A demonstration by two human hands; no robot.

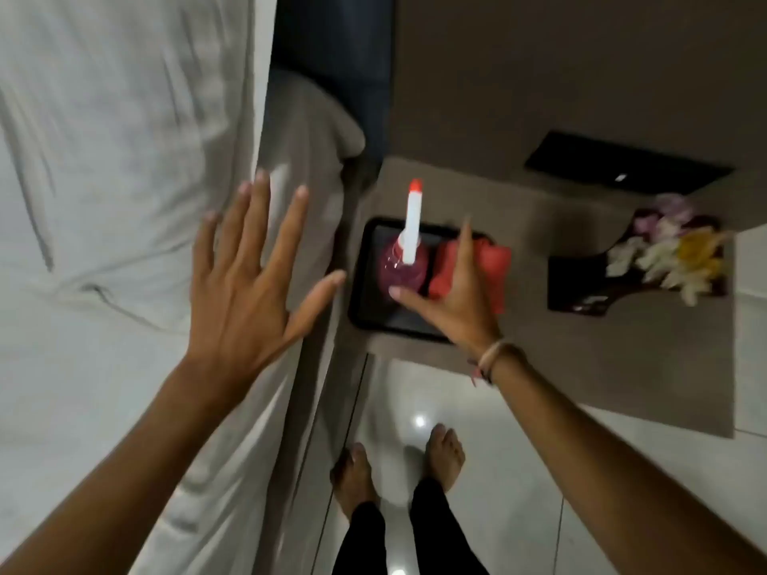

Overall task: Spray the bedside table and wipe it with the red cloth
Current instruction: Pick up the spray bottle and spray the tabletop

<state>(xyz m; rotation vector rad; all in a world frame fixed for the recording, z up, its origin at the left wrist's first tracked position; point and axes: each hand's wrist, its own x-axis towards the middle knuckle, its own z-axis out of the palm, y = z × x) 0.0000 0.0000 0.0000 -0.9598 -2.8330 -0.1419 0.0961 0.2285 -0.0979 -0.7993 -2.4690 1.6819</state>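
A pink spray bottle (401, 267) with a white head and red nozzle stands upright on a black tray (365, 292) at the left end of the brown bedside table (622, 359). A folded red cloth (494, 263) lies on the tray's right side. My right hand (452, 296) hovers over the tray with fingers spread, between bottle and cloth, holding nothing. My left hand (245, 280) is open with fingers apart, above the bed's edge, left of the tray.
A white bed (103, 201) fills the left side. On the table's right end sits a dark dish with flowers (664, 251); a black flat object (622, 168) lies behind it. My bare feet (398, 462) stand on glossy white floor tiles below the table.
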